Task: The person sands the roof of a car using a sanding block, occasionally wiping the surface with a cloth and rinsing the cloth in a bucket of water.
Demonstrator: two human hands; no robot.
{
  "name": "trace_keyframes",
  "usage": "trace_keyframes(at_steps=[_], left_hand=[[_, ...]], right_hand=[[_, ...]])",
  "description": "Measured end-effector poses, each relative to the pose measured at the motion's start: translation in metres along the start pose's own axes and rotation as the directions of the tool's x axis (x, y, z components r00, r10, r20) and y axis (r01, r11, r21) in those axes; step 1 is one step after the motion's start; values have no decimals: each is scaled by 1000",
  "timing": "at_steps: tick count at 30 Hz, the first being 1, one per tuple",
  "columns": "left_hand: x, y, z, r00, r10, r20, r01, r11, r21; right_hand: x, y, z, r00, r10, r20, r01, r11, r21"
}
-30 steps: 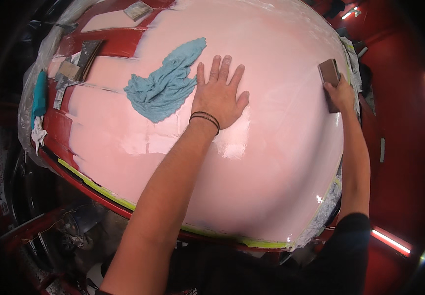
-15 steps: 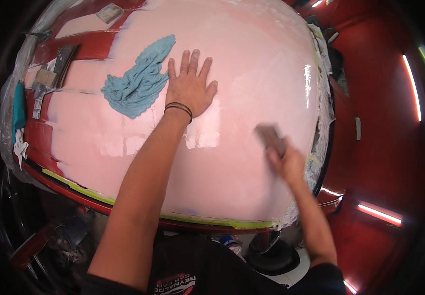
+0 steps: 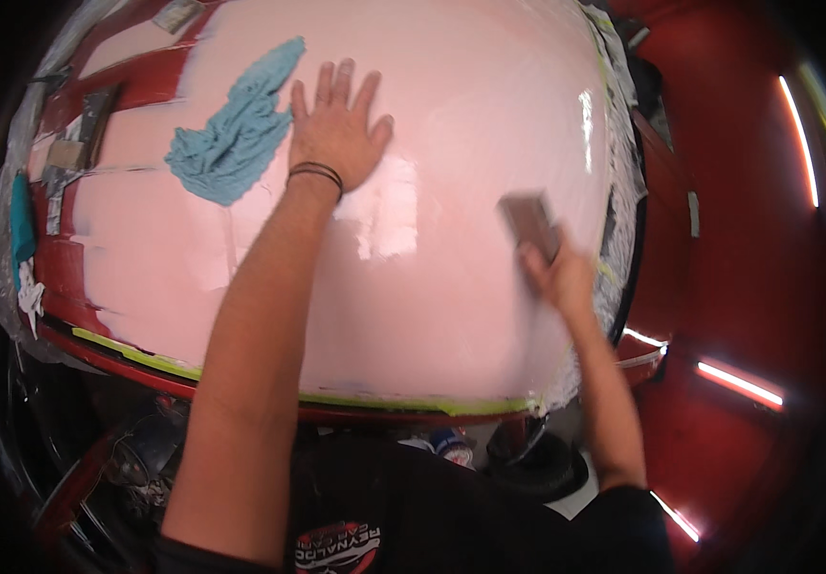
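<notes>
A broad car panel (image 3: 451,316) coated in glossy pale pink spreads in front of me, with bare red showing toward its left side. My left hand (image 3: 338,139) lies flat on it, fingers spread, holding nothing. Just left of those fingers is a crumpled blue cloth (image 3: 231,143). My right hand (image 3: 558,273) grips a grey-brown sanding block (image 3: 530,222) against the panel's right part. The block is slightly blurred, and its underside is hidden.
Green masking tape (image 3: 413,402) runs along the near edge, and plastic sheeting (image 3: 623,191) wraps the right edge. At the far left rest another block (image 3: 66,154), a dark strip-like tool (image 3: 97,120) and a teal bottle-like object (image 3: 22,215). A small block (image 3: 176,14) lies farther off.
My view has shifted, so the panel, cloth and left hand sit higher and more to the left. The right hand has pushed the sanding block a little farther away across the panel.
</notes>
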State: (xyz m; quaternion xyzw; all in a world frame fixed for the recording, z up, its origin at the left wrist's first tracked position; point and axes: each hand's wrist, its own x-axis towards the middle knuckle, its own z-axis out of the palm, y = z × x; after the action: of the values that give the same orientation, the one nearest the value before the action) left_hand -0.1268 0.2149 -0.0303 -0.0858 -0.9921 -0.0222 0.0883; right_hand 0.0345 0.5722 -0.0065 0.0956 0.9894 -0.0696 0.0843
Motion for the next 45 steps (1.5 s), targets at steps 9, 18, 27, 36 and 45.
trace_keyframes(at_steps=[9, 18, 27, 36, 45], left_hand=[[-6, -1, 4, 997, 31, -74, -30, 999, 25], [2, 0, 11, 994, 38, -101, -35, 999, 30], [-3, 0, -1, 998, 12, -61, -9, 999, 53], [6, 12, 5, 994, 55, -97, -52, 998, 34], [0, -2, 3, 998, 11, -61, -7, 998, 59]], right_hand=[[13, 69, 12, 969, 68, -236, -75, 997, -21], [86, 103, -15, 969, 25, -245, -6, 997, 77], [-102, 69, 24, 984, -101, -145, 112, 991, 70], [211, 140, -45, 957, -33, -288, 30, 999, -15], [-23, 39, -12, 981, -186, -63, 191, 977, 93]])
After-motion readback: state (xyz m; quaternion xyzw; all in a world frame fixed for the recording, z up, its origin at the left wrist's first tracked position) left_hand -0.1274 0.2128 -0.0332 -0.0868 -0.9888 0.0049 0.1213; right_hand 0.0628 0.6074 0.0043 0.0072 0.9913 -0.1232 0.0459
